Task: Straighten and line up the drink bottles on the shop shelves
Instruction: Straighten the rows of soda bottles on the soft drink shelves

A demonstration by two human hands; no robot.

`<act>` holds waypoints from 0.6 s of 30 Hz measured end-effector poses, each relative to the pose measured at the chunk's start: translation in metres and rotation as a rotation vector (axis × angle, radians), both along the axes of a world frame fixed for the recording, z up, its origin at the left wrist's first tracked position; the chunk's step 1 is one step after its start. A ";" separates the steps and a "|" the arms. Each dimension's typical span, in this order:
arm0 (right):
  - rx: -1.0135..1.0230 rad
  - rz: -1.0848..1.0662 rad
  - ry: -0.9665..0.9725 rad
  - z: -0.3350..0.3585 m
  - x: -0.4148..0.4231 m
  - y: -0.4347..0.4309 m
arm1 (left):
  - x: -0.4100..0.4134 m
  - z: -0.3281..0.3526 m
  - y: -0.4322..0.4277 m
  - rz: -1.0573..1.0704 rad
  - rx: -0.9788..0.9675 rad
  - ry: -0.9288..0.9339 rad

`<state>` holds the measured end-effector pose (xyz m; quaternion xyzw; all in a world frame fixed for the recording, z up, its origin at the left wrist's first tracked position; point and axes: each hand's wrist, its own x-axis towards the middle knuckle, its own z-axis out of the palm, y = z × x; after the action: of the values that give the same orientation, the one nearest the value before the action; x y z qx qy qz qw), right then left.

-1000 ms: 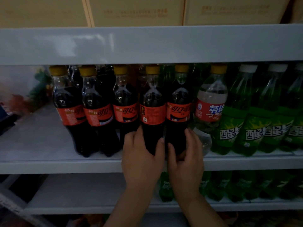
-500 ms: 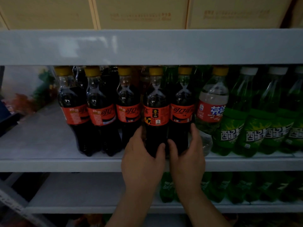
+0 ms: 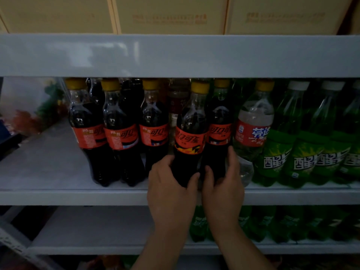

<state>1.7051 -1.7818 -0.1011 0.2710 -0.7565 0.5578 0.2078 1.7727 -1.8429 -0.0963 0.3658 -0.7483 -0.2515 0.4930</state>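
Middle shelf [image 3: 58, 195], dim light.

Left hand [image 3: 171, 184] is wrapped round the lower body of the fourth cola bottle [image 3: 190, 133], fingers curled at its 9 o'clock side, thumb at 3 o'clock. Right hand [image 3: 224, 184] grips the fifth cola bottle [image 3: 219, 131] in mirror fashion, directly at 3 o'clock of the fourth; the two bottles touch. Both stand near the shelf's front edge.

The fourth bottle leans, cap toward 1 o'clock, and seems to sit a little forward of the row (wide lens, so hard to be sure). Its label faces out.

Looks done: three cola bottles [image 3: 116, 133] at 9 o'clock stand upright and close together, labels roughly forward. Green bottles [image 3: 280, 149] out at 3 o'clock form a tight front row.

Looks left: set the held pair upright and level with the neighbours, and close the gap at the fourth bottle's 9 o'clock. A clear bottle [image 3: 253, 123] with a red label stands between cola and green, just beside the right hand. Lower shelf [image 3: 87, 230] at 6 o'clock carries more green bottles, too dark to judge.

Roughly midway, I judge.
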 end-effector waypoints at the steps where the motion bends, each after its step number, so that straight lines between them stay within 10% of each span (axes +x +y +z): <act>1: -0.010 0.003 0.001 0.000 0.000 0.000 | -0.001 0.001 -0.001 0.039 -0.062 -0.034; 18: -0.112 -0.074 0.093 -0.004 0.000 -0.003 | 0.001 0.000 -0.001 0.017 -0.213 -0.182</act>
<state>1.7046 -1.7851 -0.1055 0.2566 -0.7232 0.5778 0.2780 1.7742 -1.8439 -0.0960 0.3388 -0.8093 -0.1321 0.4613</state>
